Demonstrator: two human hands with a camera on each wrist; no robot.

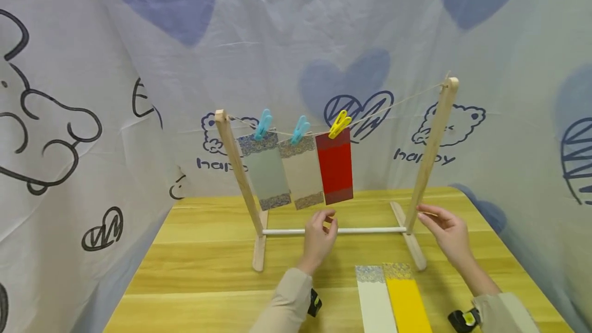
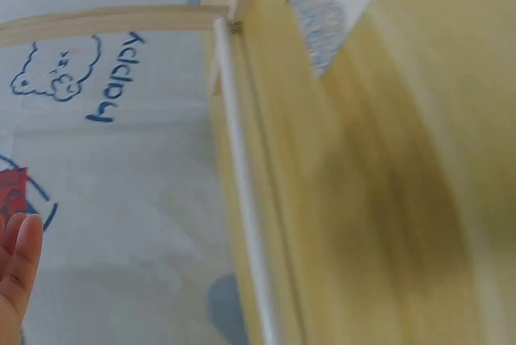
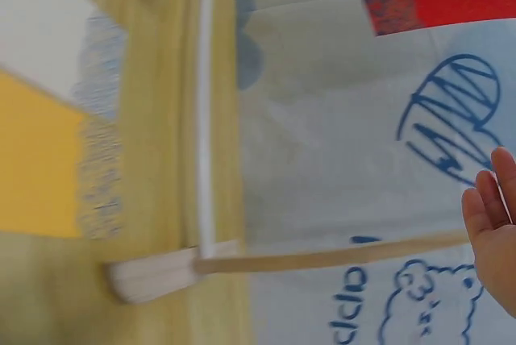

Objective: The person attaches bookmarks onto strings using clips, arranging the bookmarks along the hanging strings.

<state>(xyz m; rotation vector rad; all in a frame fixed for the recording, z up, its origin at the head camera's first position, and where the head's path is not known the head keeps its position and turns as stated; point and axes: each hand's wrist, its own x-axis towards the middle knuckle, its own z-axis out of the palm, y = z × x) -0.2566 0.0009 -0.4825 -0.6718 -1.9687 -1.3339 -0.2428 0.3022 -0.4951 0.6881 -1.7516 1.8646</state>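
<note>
On the table's near edge I see two cards unhung, white card [image 1: 375, 299] and yellow card [image 1: 407, 299], touching side by side. Just beyond, my left hand [image 1: 320, 235] and right hand [image 1: 446, 231] hover loose-fingered, holding nothing, by the rack [image 1: 432, 148]. Farther back, three cards already hang pegged on its string [image 1: 398, 102], red card [image 1: 335, 167] nearest the free span.

"happy" in dark blue lettering on the printed backdrop cloth [image 1: 296, 24]
</note>
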